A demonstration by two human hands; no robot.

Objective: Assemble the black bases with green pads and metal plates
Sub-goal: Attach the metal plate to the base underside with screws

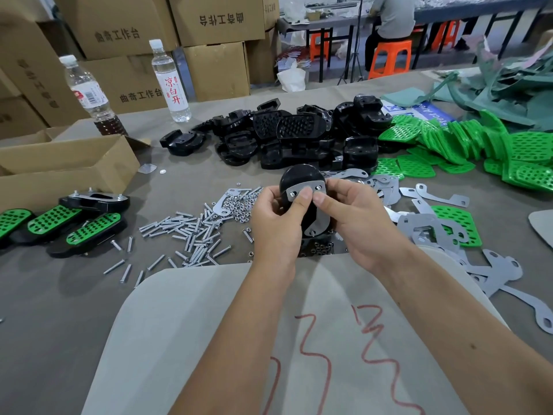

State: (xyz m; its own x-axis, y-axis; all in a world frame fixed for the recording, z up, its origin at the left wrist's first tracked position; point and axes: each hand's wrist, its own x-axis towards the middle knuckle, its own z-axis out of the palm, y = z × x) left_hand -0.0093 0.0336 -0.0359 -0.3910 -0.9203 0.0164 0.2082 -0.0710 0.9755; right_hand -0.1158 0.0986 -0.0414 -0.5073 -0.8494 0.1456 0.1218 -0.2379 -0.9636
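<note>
Both hands up over the worktop [185,181] centre, working one black base [299,178] w/ a metal plate [311,205] laid on its face. Left hand [276,223] curls round the base's left side, thumb pressed on the plate's upper end. Right hand [356,220] grips the right side, thumb tip on the plate just beside the left thumb; the fingers behind the base are hidden. Plate's screw holes show at top and at its lower tip.

Behind the hands, toward the far edge: heap of loose black bases [299,136]. Right of that, a spread of green pads [466,142], and loose metal plates [431,202] scattered along the right side, some overlapping pads. Left of the hands: pile of screws [185,229] w/ small nuts [239,203] at its upper right. Near left edge: finished units [68,226] w/ green pads fitted, beside an open carton [59,166]. Two water bottles [170,82] stand at the far left. Pale cloth w/ red marks [299,339] covers the near edge under the forearms.
</note>
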